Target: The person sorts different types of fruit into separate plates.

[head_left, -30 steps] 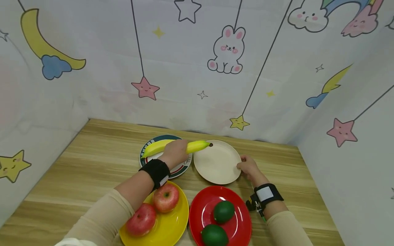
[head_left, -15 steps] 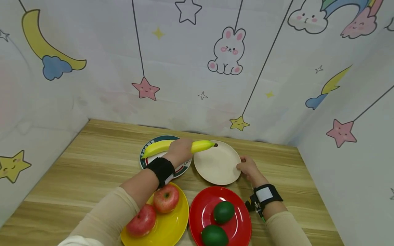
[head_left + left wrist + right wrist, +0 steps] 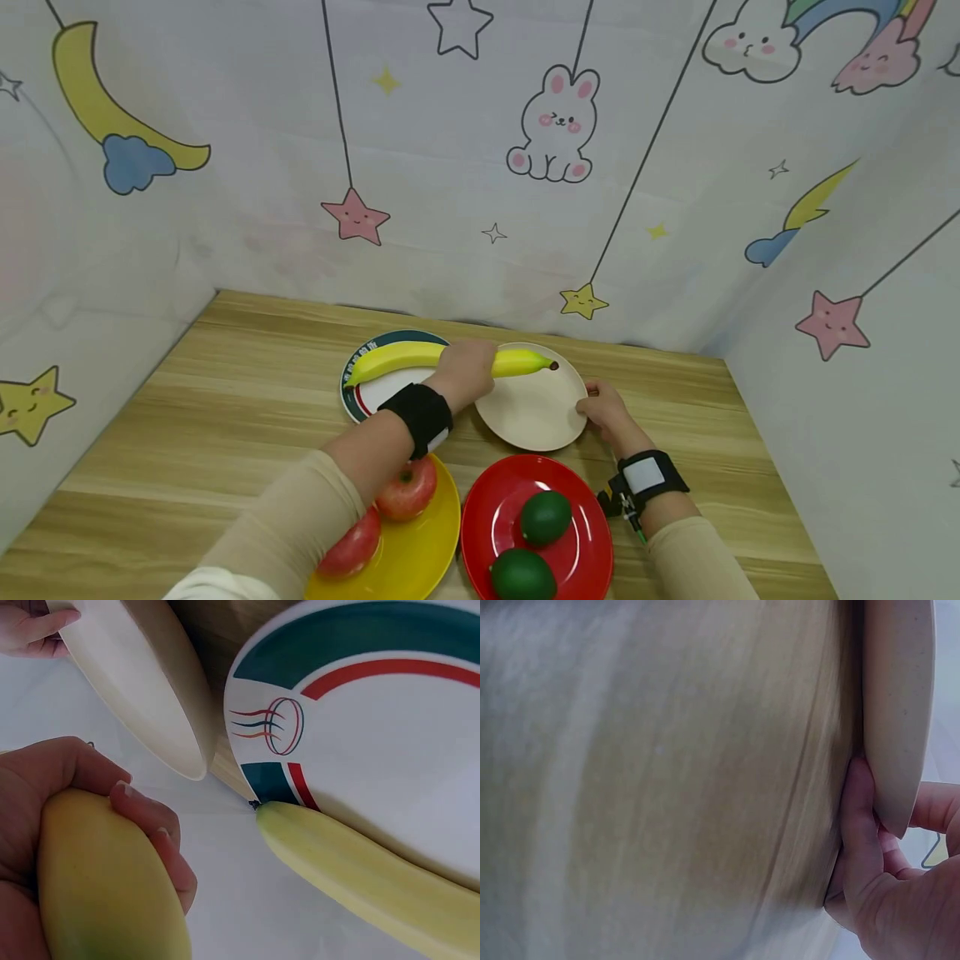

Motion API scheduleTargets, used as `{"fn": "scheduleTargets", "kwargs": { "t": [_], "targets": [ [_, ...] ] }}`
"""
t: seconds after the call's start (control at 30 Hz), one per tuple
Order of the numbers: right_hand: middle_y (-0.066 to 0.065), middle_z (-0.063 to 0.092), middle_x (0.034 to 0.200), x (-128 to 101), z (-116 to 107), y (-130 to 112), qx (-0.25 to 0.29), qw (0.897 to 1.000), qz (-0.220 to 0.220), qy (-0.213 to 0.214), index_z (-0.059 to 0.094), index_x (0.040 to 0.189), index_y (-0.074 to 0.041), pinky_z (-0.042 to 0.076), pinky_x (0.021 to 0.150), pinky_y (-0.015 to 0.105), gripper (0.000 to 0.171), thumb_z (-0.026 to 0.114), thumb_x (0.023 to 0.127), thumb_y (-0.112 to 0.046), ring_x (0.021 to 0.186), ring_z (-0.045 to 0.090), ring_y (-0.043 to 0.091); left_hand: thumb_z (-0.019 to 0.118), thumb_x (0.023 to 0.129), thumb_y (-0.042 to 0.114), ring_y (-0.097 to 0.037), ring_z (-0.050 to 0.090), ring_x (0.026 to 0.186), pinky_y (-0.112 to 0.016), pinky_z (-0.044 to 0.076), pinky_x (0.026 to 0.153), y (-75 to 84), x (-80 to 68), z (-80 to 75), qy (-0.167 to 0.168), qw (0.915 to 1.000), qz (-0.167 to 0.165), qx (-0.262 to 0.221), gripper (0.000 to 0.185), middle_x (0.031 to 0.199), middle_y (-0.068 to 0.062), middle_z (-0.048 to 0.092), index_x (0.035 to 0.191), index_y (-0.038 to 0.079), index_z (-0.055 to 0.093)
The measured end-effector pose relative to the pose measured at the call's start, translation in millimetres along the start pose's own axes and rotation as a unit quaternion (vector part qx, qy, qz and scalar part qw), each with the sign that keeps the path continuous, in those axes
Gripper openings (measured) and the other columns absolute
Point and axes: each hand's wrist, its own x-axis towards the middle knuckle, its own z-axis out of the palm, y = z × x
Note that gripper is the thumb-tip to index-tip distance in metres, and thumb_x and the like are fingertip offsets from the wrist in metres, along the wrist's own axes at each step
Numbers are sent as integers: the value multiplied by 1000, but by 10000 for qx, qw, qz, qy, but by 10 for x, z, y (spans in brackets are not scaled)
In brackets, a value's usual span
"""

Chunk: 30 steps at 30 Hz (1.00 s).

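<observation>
My left hand [image 3: 467, 371] grips a yellow banana [image 3: 521, 362], its dark-tipped end pointing right over the cream plate [image 3: 532, 412]. In the left wrist view, curled fingers wrap around this banana [image 3: 112, 877]. A second banana [image 3: 393, 357] lies on the white plate with a green and red border [image 3: 358, 350], just left of that hand. At the right rim of the cream plate, my right hand [image 3: 606, 408] pinches the edge. The right wrist view has fingers below and above the plate's rim [image 3: 900, 727].
Nearer the front, a yellow plate [image 3: 435, 542] bears two red apples [image 3: 408, 492], partly behind the left forearm. Beside it, a red plate [image 3: 592, 533] carries two dark green round fruits [image 3: 546, 517]. Cartoon-printed cloth walls [image 3: 450, 275] enclose the wooden table [image 3: 187, 400].
The left hand has carried its banana to the right, from above the bordered plate to over the cream plate. The right hand keeps its pinch on the rim.
</observation>
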Motion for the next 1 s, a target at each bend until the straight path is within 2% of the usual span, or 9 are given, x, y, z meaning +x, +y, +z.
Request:
{"fn": "scheduleTargets", "kwargs": {
  "t": [0.27, 0.53, 0.67, 0.8, 1.0],
  "targets": [
    [22, 51, 106, -1, -4, -5, 19, 10000, 29, -41, 47, 123, 11, 53, 66, 30, 41, 53, 83, 11, 86, 57, 28, 69, 86, 13, -17, 54, 72, -32, 48, 63, 157, 4, 21, -13, 9998, 116, 135, 17, 80, 0, 57, 102, 11, 62],
    [23, 51, 109, 5, -20, -11, -40, 10000, 47, -66, 46, 125, 12, 52, 67, 29, 43, 53, 83, 10, 88, 56, 28, 70, 87, 16, -17, 55, 75, -34, 49, 70, 309, 37, 77, -81, 9990, 125, 431, 22, 86, 0, 60, 108, 13, 61],
    [22, 49, 109, 5, -25, -13, -90, 9999, 64, -51, 46, 126, 11, 51, 66, 29, 43, 53, 83, 10, 88, 55, 28, 71, 87, 14, -17, 55, 78, -32, 49, 76, 371, 70, 121, -88, 9993, 169, 316, 25, 90, -1, 62, 110, 12, 62],
    [19, 46, 105, 1, -22, -16, -245, 9997, 3, -18, 47, 120, 9, 48, 64, 26, 38, 53, 83, 10, 87, 51, 27, 72, 87, 14, -16, 54, 80, -31, 49, 78, 403, 80, 168, -105, 9992, 280, 263, 26, 93, -1, 63, 111, 12, 63],
    [19, 49, 101, -20, -16, -18, -212, 9996, -163, -31, 48, 119, 12, 47, 63, 25, 37, 54, 82, 14, 85, 50, 25, 71, 88, 14, -16, 55, 80, -31, 48, 78, 449, 77, 242, -166, 9975, 387, 560, 21, 93, 1, 64, 108, 15, 63]
  ]
}}
